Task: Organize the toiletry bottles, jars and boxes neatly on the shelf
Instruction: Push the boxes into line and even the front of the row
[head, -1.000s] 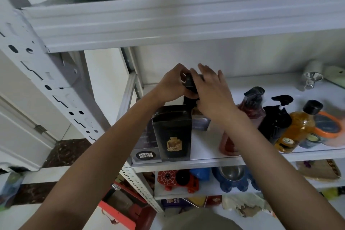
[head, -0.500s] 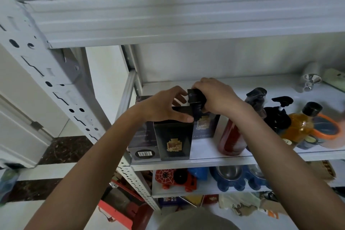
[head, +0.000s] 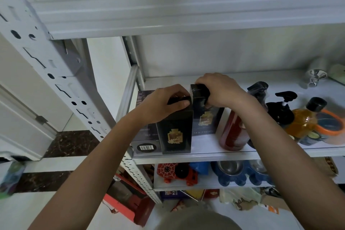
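Both bare hands work at the left end of the white metal shelf [head: 233,152]. The left hand [head: 164,103] rests on top of a tall black box with a gold emblem [head: 174,130], which stands upright at the shelf's front edge; its grip is closed on the box's top, thumb along the front upper rim. Just left of this box, at the front left corner, sits a dark grey box with a barcode label [head: 147,141]. The right hand [head: 217,89] is curled in a closed grip over the top of a second black box with a gold emblem [head: 204,120], which stands upright just behind and to the right of the first, the two touching or nearly so.

Further right along the shelf stand a red pump bottle [head: 233,130], partly hidden by the right forearm, a black pump bottle [head: 280,110], an amber bottle with a black cap [head: 303,120] and, near the right end, an orange-rimmed jar [head: 331,127]. A shiny metal object [head: 315,77] lies near the back right.
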